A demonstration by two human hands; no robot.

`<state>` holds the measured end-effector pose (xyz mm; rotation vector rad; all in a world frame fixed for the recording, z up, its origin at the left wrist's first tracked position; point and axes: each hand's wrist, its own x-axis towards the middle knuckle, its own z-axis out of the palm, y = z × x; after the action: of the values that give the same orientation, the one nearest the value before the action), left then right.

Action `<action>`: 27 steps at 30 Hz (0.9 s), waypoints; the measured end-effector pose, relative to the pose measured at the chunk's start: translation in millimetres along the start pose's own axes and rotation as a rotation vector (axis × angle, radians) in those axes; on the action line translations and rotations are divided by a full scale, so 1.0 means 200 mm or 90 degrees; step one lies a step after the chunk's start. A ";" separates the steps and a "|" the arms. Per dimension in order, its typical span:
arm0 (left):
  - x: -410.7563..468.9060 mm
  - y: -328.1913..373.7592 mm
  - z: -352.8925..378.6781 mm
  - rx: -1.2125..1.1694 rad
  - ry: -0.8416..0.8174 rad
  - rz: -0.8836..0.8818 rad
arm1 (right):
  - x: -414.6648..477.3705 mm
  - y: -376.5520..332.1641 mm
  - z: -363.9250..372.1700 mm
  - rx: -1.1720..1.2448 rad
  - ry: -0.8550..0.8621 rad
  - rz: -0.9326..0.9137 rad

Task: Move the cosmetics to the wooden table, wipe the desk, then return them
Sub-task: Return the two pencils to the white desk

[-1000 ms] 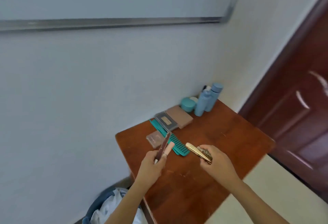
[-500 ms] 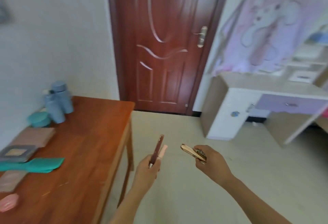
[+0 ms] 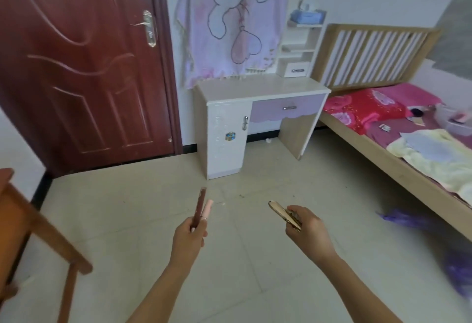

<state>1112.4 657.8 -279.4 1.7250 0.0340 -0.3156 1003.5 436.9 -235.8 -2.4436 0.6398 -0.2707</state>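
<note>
A tiled floor is seen ahead, bounded by a dark red door, a bed at the right and a white and lilac desk against the far wall, its top bare. A corner of the wooden table is cut off at the left edge. Over the floor, the left hand is closed around a dark brown cosmetic stick and a pale pink tube, both held upright. The right hand is closed around a gold cosmetic tube pointing up and left.

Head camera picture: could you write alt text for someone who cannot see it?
Two bare hands held over a tiled floor: the left hand grips a dark red stick and a pink tube, the right hand a gold cosmetic item. Ahead stand a white and lilac desk, a red door and a bed.
</note>
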 end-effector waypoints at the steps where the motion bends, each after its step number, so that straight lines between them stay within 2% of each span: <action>1: 0.02 0.02 0.04 0.005 -0.004 0.002 | 0.03 0.04 -0.03 -0.002 0.007 0.004; 9: 0.43 0.19 0.22 -0.010 0.036 0.022 | 0.44 0.15 -0.09 0.001 0.026 -0.010; 18: 1.14 0.40 0.43 -0.078 0.072 0.033 | 1.30 0.08 -0.15 -0.066 0.020 -0.059; 22: 1.45 0.52 0.54 -0.068 0.058 0.044 | 1.62 0.06 -0.14 -0.045 0.050 -0.051; 27: 1.71 0.49 0.66 -0.046 0.051 0.006 | 1.86 0.13 0.00 -0.049 -0.005 -0.018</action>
<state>1435.9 459.6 -282.0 1.6647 0.0939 -0.2358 1315.4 231.0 -235.5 -2.5280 0.6243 -0.2513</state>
